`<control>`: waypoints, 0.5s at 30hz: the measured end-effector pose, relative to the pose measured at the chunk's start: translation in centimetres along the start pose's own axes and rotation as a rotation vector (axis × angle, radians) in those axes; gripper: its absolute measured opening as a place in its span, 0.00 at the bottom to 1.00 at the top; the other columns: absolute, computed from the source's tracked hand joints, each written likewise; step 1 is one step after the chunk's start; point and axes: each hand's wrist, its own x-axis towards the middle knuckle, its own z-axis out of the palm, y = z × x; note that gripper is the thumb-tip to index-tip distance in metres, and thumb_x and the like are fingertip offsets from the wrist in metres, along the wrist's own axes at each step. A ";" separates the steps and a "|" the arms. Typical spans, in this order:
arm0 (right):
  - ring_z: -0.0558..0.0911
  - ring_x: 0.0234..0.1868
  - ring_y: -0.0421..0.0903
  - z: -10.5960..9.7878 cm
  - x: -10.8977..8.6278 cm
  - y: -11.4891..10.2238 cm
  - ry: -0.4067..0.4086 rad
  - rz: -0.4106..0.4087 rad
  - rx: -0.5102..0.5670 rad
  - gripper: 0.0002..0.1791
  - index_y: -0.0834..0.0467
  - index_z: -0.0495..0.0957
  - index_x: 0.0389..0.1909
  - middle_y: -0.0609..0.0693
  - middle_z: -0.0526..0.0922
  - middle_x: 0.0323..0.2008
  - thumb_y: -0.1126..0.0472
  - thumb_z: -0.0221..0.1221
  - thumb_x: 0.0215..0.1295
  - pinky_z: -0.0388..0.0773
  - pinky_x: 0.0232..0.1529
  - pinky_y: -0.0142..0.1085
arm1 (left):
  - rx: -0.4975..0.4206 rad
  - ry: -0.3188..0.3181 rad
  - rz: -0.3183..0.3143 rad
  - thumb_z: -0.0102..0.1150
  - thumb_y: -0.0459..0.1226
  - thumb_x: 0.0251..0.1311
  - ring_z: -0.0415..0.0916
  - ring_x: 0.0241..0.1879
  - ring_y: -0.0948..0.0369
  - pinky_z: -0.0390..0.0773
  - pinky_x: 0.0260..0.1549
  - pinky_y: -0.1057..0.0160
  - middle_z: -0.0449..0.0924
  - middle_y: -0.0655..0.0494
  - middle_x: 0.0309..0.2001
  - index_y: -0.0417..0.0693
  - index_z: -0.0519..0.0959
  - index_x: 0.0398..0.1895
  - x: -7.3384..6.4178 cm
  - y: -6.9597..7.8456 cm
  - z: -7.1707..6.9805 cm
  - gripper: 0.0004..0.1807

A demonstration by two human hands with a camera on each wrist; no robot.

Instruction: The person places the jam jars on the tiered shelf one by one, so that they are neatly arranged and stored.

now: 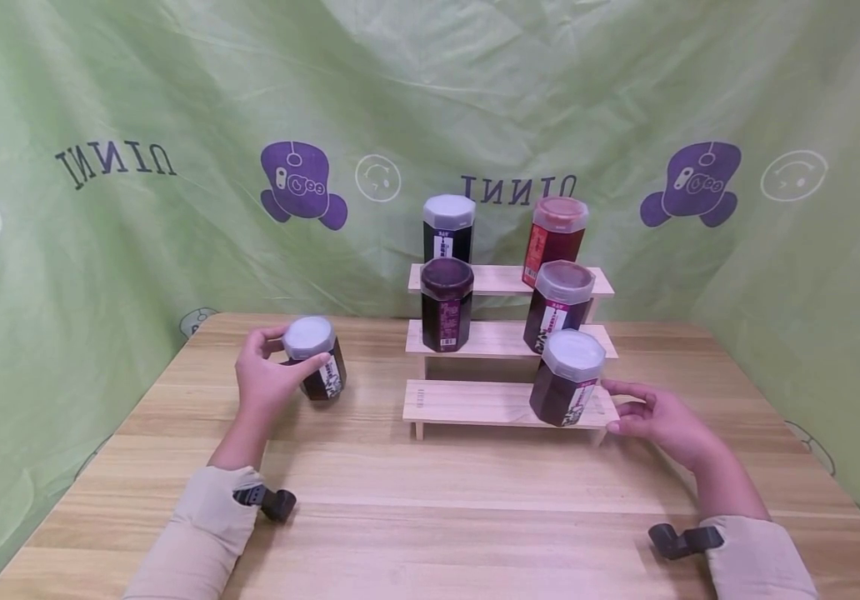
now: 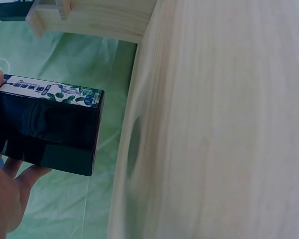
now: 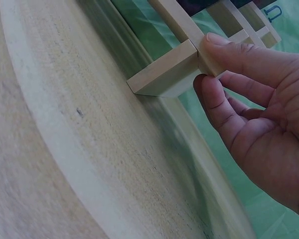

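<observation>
My left hand [image 1: 268, 379] grips a dark eight-sided jar [image 1: 330, 375] with a whitish lid, left of a three-step wooden stand [image 1: 467, 404]. Thumb and fingers wrap opposite sides of this jar. Its label with blue fruit and green leaves shows in the left wrist view, where the jar [image 2: 50, 132] appears raised beside the table edge. At the stand's right end, my right hand [image 1: 666, 425] pinches the lowest step's board [image 3: 175, 20], thumb above and fingers below in the right wrist view. Close to that hand, a dark jar [image 1: 559, 396] with a whitish lid stands on the lowest step.
On the middle step are a purple-lidded jar [image 1: 447, 312] and a dark jar [image 1: 553, 317] with a translucent lid. The top step bears a white-lidded jar [image 1: 448, 225] and a red jar [image 1: 561, 242]. Green printed cloth [image 1: 370, 100] hangs behind the wooden table [image 1: 430, 517].
</observation>
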 end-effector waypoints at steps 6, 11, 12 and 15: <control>0.82 0.44 0.40 0.0 0.0 0.0 0.010 0.022 -0.007 0.41 0.73 0.59 0.68 0.65 0.78 0.50 0.66 0.67 0.57 0.81 0.45 0.31 | -0.017 -0.017 0.006 0.83 0.40 0.35 0.71 0.50 0.59 0.80 0.44 0.66 0.73 0.50 0.52 0.40 0.71 0.56 -0.4 0.7 0.2 0.42; 0.82 0.44 0.41 0.0 0.0 0.2 0.007 0.019 -0.002 0.41 0.72 0.58 0.69 0.68 0.77 0.51 0.66 0.67 0.57 0.80 0.45 0.32 | -0.044 -0.040 0.047 0.83 0.39 0.35 0.71 0.49 0.58 0.81 0.42 0.68 0.73 0.49 0.52 0.38 0.71 0.55 -0.8 1.2 0.4 0.41; 0.82 0.45 0.40 0.0 0.0 0.2 0.007 0.017 -0.001 0.41 0.72 0.58 0.69 0.69 0.77 0.52 0.66 0.67 0.57 0.80 0.46 0.32 | -0.045 -0.044 0.052 0.83 0.39 0.35 0.71 0.49 0.58 0.81 0.41 0.68 0.74 0.50 0.52 0.38 0.71 0.55 -0.8 1.2 0.4 0.41; 0.82 0.45 0.41 0.0 0.0 0.3 0.005 0.014 0.002 0.41 0.73 0.58 0.69 0.69 0.76 0.52 0.67 0.67 0.57 0.80 0.46 0.32 | -0.058 -0.058 0.065 0.83 0.38 0.35 0.72 0.49 0.58 0.82 0.40 0.69 0.74 0.50 0.52 0.38 0.72 0.54 -1.1 1.5 0.6 0.40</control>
